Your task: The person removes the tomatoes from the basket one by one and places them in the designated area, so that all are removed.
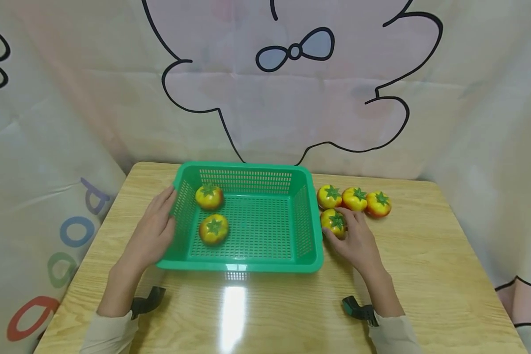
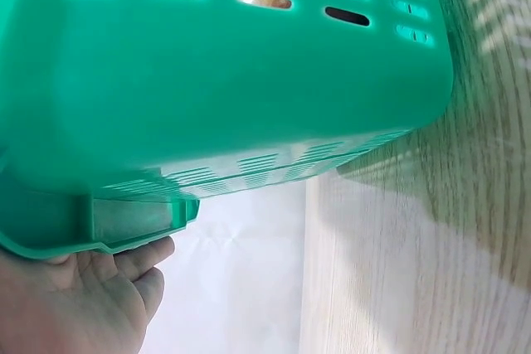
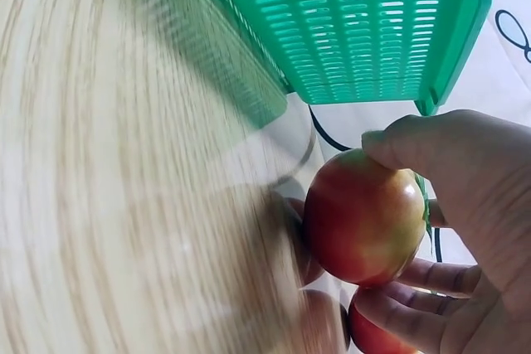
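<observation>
A green plastic basket (image 1: 243,266) with slotted walls stands on the table, two yellow-red tomatoes with green leafy tops inside: the rear tomato (image 1: 209,197) and the front tomato (image 1: 214,229). Along the basket's left rim lies my left hand (image 1: 152,231), its fingers fairly straight; the left wrist view shows this hand (image 2: 91,300) against the rim's outer side. Just outside the right wall, my right hand (image 1: 356,241) holds another tomato (image 1: 332,223) between thumb and fingers. Seen from the right wrist, that tomato (image 3: 361,217) is at table level, its red-yellow side facing the camera.
Behind the right hand three more tomatoes sit in a row: a left one (image 1: 329,197), a middle one (image 1: 354,199) and a right one (image 1: 378,204). The wooden table (image 1: 425,275) is glossy. A printed cloth (image 1: 292,108) hangs behind its back edge.
</observation>
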### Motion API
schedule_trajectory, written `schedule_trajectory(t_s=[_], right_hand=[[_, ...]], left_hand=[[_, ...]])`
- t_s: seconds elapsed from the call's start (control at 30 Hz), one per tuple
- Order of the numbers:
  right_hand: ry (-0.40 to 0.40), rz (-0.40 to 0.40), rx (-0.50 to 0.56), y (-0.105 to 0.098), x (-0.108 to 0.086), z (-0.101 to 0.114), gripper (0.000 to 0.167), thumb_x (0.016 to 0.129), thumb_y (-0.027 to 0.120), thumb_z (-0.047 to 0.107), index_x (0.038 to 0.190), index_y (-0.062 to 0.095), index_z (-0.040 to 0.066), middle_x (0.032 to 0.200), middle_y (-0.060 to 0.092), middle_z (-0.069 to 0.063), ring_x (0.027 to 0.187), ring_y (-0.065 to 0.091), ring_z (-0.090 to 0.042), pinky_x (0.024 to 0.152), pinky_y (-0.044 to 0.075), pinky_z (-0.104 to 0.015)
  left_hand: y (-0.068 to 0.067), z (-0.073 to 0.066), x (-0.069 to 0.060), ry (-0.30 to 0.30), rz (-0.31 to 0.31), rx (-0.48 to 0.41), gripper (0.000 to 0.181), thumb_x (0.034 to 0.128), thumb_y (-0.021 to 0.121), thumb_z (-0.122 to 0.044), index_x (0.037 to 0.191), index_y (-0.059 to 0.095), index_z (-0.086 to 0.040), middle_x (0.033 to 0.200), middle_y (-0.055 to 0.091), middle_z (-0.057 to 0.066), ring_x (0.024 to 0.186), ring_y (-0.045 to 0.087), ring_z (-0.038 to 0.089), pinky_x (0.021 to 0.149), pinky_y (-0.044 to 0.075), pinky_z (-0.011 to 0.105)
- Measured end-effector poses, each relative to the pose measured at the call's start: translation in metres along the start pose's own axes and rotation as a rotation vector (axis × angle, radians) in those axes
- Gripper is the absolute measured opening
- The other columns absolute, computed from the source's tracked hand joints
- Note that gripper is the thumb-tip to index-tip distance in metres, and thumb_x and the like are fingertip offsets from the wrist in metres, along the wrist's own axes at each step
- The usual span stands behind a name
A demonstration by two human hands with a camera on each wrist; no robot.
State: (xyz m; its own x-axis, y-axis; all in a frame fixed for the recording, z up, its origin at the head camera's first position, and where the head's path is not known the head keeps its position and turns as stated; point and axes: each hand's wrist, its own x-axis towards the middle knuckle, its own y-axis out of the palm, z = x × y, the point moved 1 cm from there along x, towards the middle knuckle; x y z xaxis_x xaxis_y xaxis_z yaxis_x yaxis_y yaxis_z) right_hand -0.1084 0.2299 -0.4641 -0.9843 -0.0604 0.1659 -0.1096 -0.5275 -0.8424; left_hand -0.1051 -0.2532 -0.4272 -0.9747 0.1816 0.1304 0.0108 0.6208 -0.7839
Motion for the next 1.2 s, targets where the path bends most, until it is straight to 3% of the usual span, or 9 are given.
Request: schedule_trajectory(t_s=[0.13,0.4,0.83,1.1,1.2], right_hand=[[-0.012,-0.016,-0.014,0.0011,-0.0015,-0.0009,0.064,0.092,0.082,0.028,0.146,0.056,0.005,0.125,0.055,-0.022,0.091,0.056,-0.030,0.077,0.049,-0.040],[-0.024,-0.006,-0.029,0.0005,-0.0012,0.0011,0.068,0.091,0.083,0.029,0.147,0.055,0.003,0.127,0.056,-0.023,0.092,0.056,-0.030,0.077,0.050,-0.042],[0.001,0.009,-0.036,0.0020,-0.0008,-0.0023,0.070,0.092,0.082,0.032,0.149,0.053,0.003,0.134,0.056,-0.025,0.097,0.058,-0.034,0.079,0.052,-0.047],[0.026,0.026,-0.044,0.0016,-0.0013,0.0007,0.071,0.093,0.080,0.033,0.152,0.051,0.004,0.139,0.055,-0.025,0.113,0.062,-0.044,0.092,0.058,-0.064],[0.026,0.024,-0.060,0.0005,-0.0013,0.0018,0.072,0.094,0.080,0.035,0.152,0.051,0.004,0.139,0.055,-0.025,0.111,0.064,-0.044,0.089,0.059,-0.063]], left_hand=[[0.0004,-0.0005,0.0005,-0.009,0.004,0.010,0.062,0.1078,0.035,-0.010,0.167,0.023,0.000,0.178,0.019,0.018,0.165,0.014,0.044,0.131,0.018,0.068],[-0.0014,-0.0003,-0.0017,0.003,-0.009,0.012,0.061,0.1083,0.034,-0.009,0.167,0.024,0.000,0.177,0.021,0.020,0.164,0.015,0.047,0.132,0.017,0.067],[-0.0007,-0.0014,-0.0003,-0.008,0.001,0.009,0.061,0.1080,0.034,-0.009,0.167,0.025,0.001,0.177,0.020,0.018,0.164,0.014,0.047,0.132,0.016,0.068],[-0.0004,-0.0010,0.0011,0.000,-0.001,0.011,0.061,0.1075,0.035,-0.009,0.167,0.025,0.001,0.177,0.020,0.018,0.164,0.016,0.044,0.130,0.020,0.069],[-0.0001,-0.0005,0.0008,-0.004,-0.001,0.005,0.060,0.1078,0.034,-0.010,0.167,0.025,0.001,0.177,0.020,0.017,0.165,0.015,0.044,0.131,0.019,0.068]])
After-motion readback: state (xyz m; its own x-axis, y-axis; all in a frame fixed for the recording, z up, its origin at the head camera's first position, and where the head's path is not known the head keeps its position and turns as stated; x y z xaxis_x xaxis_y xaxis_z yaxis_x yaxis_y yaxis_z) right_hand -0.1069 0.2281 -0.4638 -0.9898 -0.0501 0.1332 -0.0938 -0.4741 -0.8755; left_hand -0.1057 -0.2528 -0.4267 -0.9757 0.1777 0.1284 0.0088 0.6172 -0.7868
